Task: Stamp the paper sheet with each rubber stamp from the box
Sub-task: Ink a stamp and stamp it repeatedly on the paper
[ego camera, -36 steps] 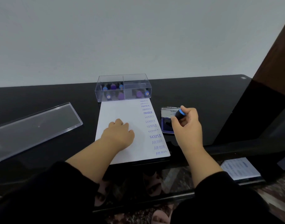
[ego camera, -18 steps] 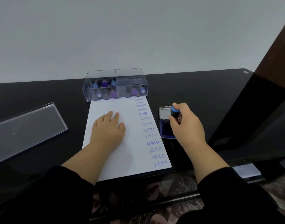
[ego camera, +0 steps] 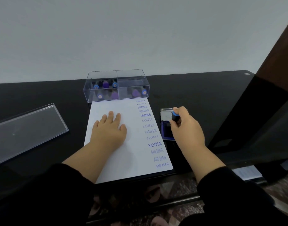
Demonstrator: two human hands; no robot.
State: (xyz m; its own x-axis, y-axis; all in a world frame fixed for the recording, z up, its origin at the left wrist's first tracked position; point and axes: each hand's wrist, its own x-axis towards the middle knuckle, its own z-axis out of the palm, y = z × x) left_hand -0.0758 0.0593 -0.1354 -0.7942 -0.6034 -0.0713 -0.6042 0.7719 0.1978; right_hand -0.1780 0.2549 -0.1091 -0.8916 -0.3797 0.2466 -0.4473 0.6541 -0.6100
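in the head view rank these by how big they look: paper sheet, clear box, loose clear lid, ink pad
1. paper sheet
2. clear lid, close to the sheet; it lies nearer the picture's edge, so unsure
3. clear box
4. ink pad, partly hidden by the right hand

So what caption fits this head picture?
Right hand inks a rubber stamp while left hand steadies the paper sheet.

Right hand [ego camera: 186, 128] covers the stamp [ego camera: 174, 116] base and most of the ink pad [ego camera: 166, 132] — top FRAGILE prints too faint to read.
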